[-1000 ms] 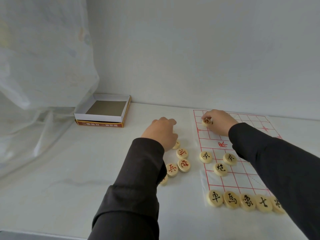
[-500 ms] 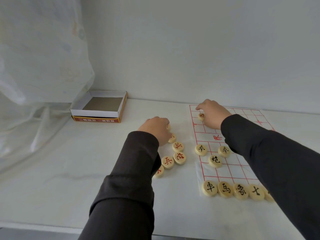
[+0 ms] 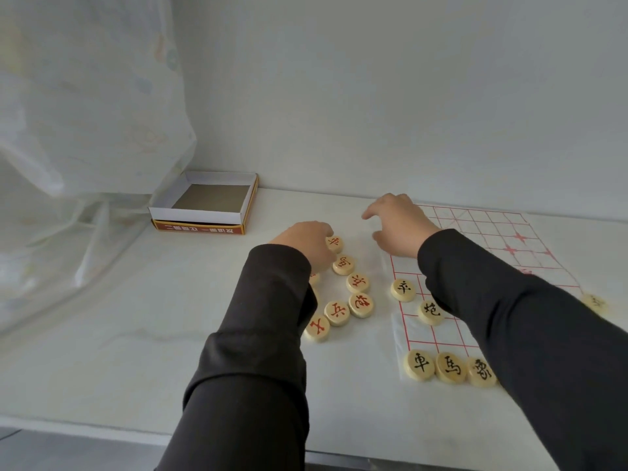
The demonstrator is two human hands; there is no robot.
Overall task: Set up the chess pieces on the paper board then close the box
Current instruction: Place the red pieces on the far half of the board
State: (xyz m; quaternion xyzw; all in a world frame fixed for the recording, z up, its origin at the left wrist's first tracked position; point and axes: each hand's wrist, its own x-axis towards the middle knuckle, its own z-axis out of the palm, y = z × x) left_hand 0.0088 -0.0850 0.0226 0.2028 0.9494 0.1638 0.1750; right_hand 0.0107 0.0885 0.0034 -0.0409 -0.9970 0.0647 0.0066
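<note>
Our left hand (image 3: 307, 244) rests curled on the loose red pieces (image 3: 343, 290) mid-desk, presumably selecting one, right hand (image 3: 396, 224) open and empty over the paper board's (image 3: 489, 232) far-left corner; open box (image 3: 207, 202) sits far-left.

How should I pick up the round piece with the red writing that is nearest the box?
Pinch the red-lettered piece by its round edge, from above, one finger on each side. It lies flat on the table, so nothing can slip under it. The left hand already rests on its left side; its right edge is free.
</note>
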